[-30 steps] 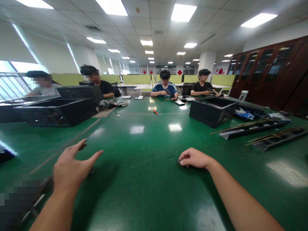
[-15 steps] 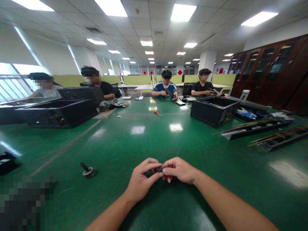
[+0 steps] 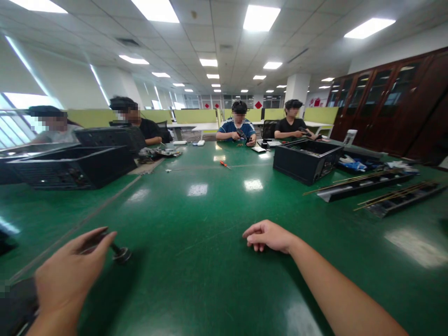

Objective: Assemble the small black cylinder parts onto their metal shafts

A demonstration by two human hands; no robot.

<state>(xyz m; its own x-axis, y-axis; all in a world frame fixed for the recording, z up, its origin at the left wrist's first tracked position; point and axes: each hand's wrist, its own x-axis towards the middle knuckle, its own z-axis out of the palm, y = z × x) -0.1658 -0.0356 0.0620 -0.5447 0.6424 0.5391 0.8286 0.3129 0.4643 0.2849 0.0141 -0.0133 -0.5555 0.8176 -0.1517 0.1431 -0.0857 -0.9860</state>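
Note:
On the left, my left hand hovers beside a dark metal shaft with a pale ring round its wider base. Its thumb and forefinger reach out near the shaft's upper end, and a gap shows between them. The other fingers are partly hidden behind the thumb. My right hand rests low over the green table near the middle, fingers curled and fingertips together. A small dark bit shows at those fingertips, too small to name.
A black open computer case stands at the right, another at the left. Metal channels with thin rods lie at the right. An orange screwdriver lies farther off on the green table. Several people sit across it.
My hands have parted. The left has let go of the small dark piece both fingered and swung left to the ringed shaft; the right stays near its place. The view has turned slightly right.

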